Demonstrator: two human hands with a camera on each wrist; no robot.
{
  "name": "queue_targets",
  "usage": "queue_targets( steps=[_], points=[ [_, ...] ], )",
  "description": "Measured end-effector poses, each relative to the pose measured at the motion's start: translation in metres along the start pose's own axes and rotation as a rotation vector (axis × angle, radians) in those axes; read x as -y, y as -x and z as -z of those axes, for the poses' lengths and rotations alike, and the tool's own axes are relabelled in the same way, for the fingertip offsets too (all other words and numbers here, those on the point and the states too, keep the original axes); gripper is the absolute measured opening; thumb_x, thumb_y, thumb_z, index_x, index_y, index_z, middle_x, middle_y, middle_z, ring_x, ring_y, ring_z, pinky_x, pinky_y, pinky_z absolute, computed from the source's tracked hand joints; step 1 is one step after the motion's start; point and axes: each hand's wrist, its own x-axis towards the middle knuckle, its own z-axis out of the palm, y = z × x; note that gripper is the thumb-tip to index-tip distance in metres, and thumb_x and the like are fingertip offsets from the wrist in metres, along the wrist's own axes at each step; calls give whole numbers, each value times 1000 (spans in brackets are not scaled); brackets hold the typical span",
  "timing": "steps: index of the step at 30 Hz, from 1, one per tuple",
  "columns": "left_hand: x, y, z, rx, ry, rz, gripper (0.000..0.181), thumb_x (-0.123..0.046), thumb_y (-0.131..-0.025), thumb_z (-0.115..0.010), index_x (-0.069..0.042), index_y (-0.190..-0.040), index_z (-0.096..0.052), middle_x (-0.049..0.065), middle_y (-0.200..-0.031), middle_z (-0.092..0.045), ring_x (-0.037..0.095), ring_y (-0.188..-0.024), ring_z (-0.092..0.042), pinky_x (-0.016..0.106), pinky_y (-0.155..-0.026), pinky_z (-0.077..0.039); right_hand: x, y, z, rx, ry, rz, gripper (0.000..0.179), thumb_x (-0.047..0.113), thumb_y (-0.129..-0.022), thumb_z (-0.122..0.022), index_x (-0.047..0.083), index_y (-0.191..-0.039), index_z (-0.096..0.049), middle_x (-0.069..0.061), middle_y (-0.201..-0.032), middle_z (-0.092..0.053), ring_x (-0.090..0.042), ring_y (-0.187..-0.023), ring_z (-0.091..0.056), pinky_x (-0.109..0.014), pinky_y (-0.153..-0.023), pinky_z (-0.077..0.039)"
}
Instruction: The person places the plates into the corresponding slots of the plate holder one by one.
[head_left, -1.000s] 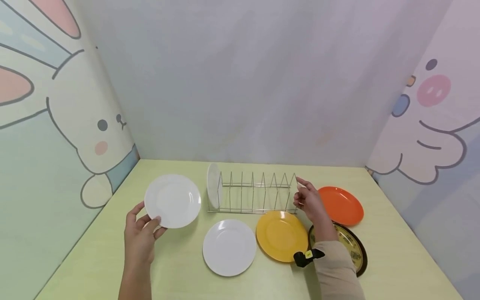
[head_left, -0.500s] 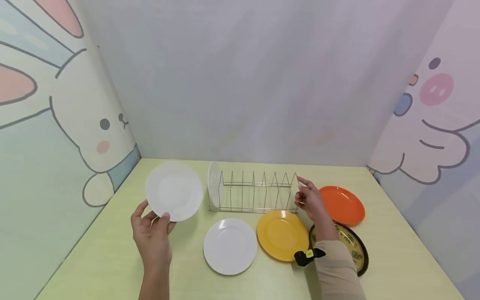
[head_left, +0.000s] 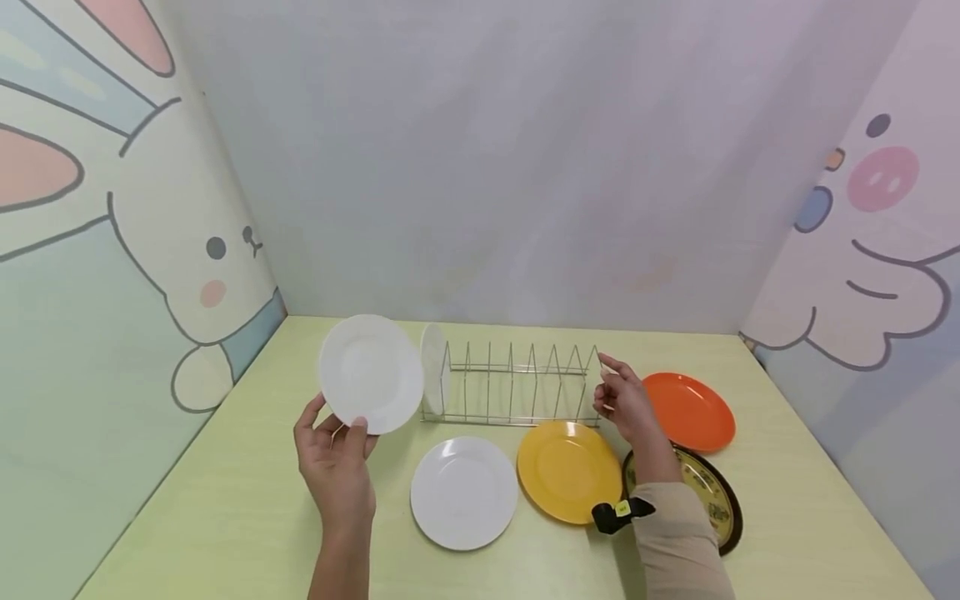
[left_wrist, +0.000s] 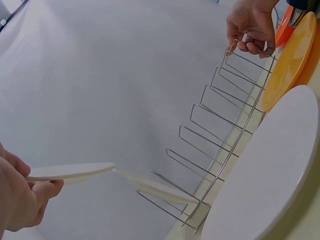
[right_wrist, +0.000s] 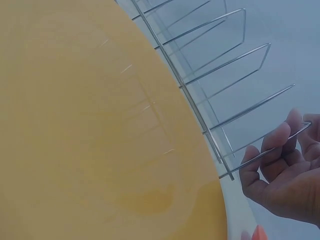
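Note:
My left hand [head_left: 339,467] pinches the lower edge of a white plate [head_left: 371,373], thumb on its face, and holds it raised above the table left of the wire plate rack [head_left: 512,422]. Another white plate [head_left: 432,367] stands upright in the rack's leftmost slot; the held plate's right edge overlaps it in the head view. At the rack's right end my right hand [head_left: 626,404] grips the last wire loop, its fingers curled round the wire in the right wrist view [right_wrist: 287,170].
In front of the rack lie a third white plate [head_left: 463,493] and a yellow plate [head_left: 570,473]. To the right are an orange plate [head_left: 690,412] and a dark-rimmed patterned plate [head_left: 708,500], partly under my right forearm. Walls with cartoon drawings enclose the table.
My left hand has lifted the white plate and carried it rightward towards the rack, tilting it more upright. The right hand keeps its grip at the rack's end.

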Motion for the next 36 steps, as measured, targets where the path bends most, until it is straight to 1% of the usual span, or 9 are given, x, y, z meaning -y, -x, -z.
queue_targets(
  steps=[4,8,12,16,21,25,28,34,36],
  points=[
    [8,2,-5,14,33,-38,52,19,-86,-48,-6,-131,-40,18,-105,-46,25,-91,-52,30,-76,-52,0,1,0,-3,2,-2,45,22,-102,-39,16,-145,-31,-5,-69,-50,-18,-58,-49,-36,-66,-45],
    [16,2,-9,6,63,-66,51,19,-85,-48,-5,-130,-41,18,-105,-46,26,-92,-52,31,-76,-52,-1,1,0,0,-10,3,44,21,-102,-39,15,-145,-31,-5,-69,-51,-18,-58,-49,-36,-66,-44],
    [23,4,-13,4,83,-58,51,21,-84,-47,-4,-129,-41,18,-104,-47,26,-93,-53,33,-77,-52,-1,1,1,-7,-20,-1,42,20,-102,-39,17,-143,-34,-5,-68,-51,-18,-57,-49,-35,-64,-43],
    [29,4,-19,12,90,-46,51,21,-84,-47,-4,-128,-42,17,-103,-47,26,-93,-53,34,-78,-52,-1,1,0,-7,-12,2,42,20,-102,-39,17,-144,-33,-4,-68,-51,-18,-57,-50,-36,-65,-43],
    [36,3,-27,31,53,-47,49,19,-85,-47,-5,-128,-44,16,-103,-48,26,-94,-53,31,-78,-52,-1,0,1,-1,-12,12,44,21,-102,-39,15,-144,-31,-4,-67,-51,-18,-57,-50,-36,-66,-44],
    [44,2,-31,34,21,-43,49,18,-84,-48,-4,-127,-46,15,-100,-49,25,-92,-53,27,-73,-51,1,-1,2,10,-23,20,45,21,-102,-38,13,-145,-29,-3,-67,-51,-17,-57,-49,-35,-65,-44],
    [51,0,-32,30,-6,-29,50,19,-82,-48,-3,-127,-47,14,-98,-50,24,-90,-52,27,-70,-51,1,-2,2,9,-25,12,44,21,-102,-38,15,-145,-31,-3,-67,-51,-17,-57,-50,-34,-65,-44],
    [61,-3,-33,38,-79,9,49,20,-82,-48,-2,-126,-48,14,-96,-52,24,-90,-54,26,-69,-51,0,-1,1,7,-36,-2,42,21,-102,-39,17,-143,-33,-3,-67,-51,-18,-57,-50,-35,-66,-44],
    [64,-4,-34,41,-97,13,49,20,-81,-48,-2,-125,-49,15,-95,-54,25,-90,-55,26,-69,-50,0,-1,1,11,-39,-6,43,21,-102,-39,17,-144,-33,-3,-67,-51,-18,-58,-50,-35,-66,-44]
  ],
)
